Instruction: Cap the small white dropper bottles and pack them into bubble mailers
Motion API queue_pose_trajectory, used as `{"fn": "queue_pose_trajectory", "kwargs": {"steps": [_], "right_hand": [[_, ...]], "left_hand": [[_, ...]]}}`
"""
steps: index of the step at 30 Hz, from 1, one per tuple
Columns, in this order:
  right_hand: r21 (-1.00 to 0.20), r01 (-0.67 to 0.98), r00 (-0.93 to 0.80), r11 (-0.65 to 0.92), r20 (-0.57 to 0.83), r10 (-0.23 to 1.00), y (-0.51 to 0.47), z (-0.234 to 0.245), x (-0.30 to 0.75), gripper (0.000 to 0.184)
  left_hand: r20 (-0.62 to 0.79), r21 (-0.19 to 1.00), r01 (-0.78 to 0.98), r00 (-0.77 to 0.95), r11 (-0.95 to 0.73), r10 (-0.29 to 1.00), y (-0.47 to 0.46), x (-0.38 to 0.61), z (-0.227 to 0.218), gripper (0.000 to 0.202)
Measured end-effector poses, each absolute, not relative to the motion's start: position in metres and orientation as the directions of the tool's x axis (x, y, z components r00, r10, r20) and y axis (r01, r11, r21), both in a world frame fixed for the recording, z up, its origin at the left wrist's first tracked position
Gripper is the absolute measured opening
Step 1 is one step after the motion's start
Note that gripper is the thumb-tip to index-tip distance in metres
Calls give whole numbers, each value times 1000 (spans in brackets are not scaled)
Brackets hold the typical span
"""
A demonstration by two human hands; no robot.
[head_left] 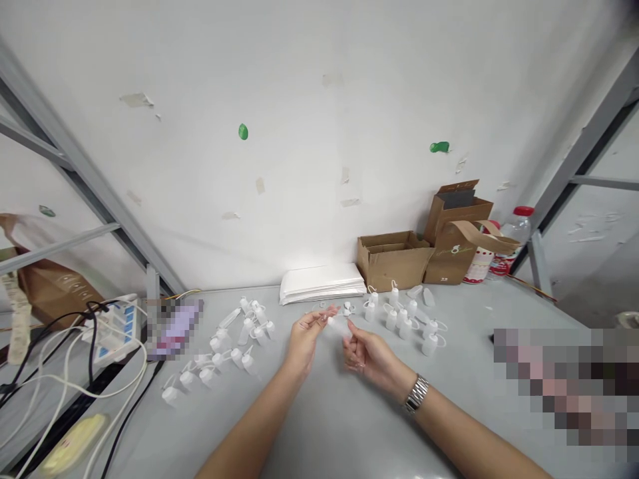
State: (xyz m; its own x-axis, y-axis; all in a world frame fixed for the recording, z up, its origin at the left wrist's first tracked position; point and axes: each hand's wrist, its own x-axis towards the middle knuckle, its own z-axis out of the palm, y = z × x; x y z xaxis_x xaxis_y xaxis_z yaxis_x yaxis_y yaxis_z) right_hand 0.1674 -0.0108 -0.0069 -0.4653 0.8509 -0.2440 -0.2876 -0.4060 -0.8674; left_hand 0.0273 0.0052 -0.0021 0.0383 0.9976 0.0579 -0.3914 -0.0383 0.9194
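Between my hands, over the middle of the grey table, is a small translucent white squeeze bottle (339,326), tilted onto its side. My left hand (305,336) pinches its capped end with thumb and fingertips. My right hand (368,356), with a metal watch on the wrist, grips the other end between thumb and curled fingers. Just beyond lies a loose white cap with a loop (347,308). Several similar bottles (403,322) stand to the right, their caps on looped straps. More bottles (218,361) stand and lie in a group to the left.
A stack of white paper or envelopes (322,285) lies against the wall. Beside it are an open cardboard box (399,266), a brown paper bag (449,256) and a red-capped bottle (519,229). At left are a power strip (117,332), tangled cables and a yellow object (74,444).
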Motion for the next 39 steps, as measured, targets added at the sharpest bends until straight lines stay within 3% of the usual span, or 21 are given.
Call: {"fn": "queue_pose_trajectory", "kwargs": {"steps": [2, 7, 13, 19, 23, 26, 29, 32, 36, 39], "right_hand": [[-879, -258, -442, -400, -261, 858, -10, -5, 168, 49], [-976, -199, -247, -93, -42, 968, -8, -5, 167, 40], [-943, -276, -293, -186, -102, 951, -9, 1, 171, 40], [-988, -144, -183, -56, -29, 983, -3, 0, 176, 44], [-990, 84, 2, 115, 116, 993, 0, -7, 178, 40], [-968, 182, 31, 173, 182, 983, -3, -9, 177, 37], [-966, 176, 35, 190, 200, 979, -5, -8, 176, 36], [-967, 126, 37, 223, 229, 973, -7, -7, 176, 35], [-954, 153, 8, 257, 262, 965, -13, -3, 174, 31], [-945, 199, -4, 261, 266, 964, -17, 0, 172, 29]], "left_hand": [[73, 930, -364, 20, -61, 997, 4, 28, -2, 18], [68, 968, -241, -18, -70, 998, 5, 26, 1, 20], [17, 997, -77, 163, -5, 986, 13, 16, 7, 23], [35, 999, -19, 183, -32, 982, 16, 9, 3, 11], [27, 998, -62, 293, -9, 956, 11, 6, 12, 12], [17, 996, -85, 299, 9, 954, 8, 2, 20, 13], [-29, 992, -114, 229, 56, 973, 9, 1, 22, 19], [-75, 963, -251, 111, 101, 991, 13, 0, 19, 22], [-145, 849, -517, -27, 110, 989, 19, -2, 12, 19], [-214, 758, -636, -29, 147, 976, 21, -3, 8, 13]]}}
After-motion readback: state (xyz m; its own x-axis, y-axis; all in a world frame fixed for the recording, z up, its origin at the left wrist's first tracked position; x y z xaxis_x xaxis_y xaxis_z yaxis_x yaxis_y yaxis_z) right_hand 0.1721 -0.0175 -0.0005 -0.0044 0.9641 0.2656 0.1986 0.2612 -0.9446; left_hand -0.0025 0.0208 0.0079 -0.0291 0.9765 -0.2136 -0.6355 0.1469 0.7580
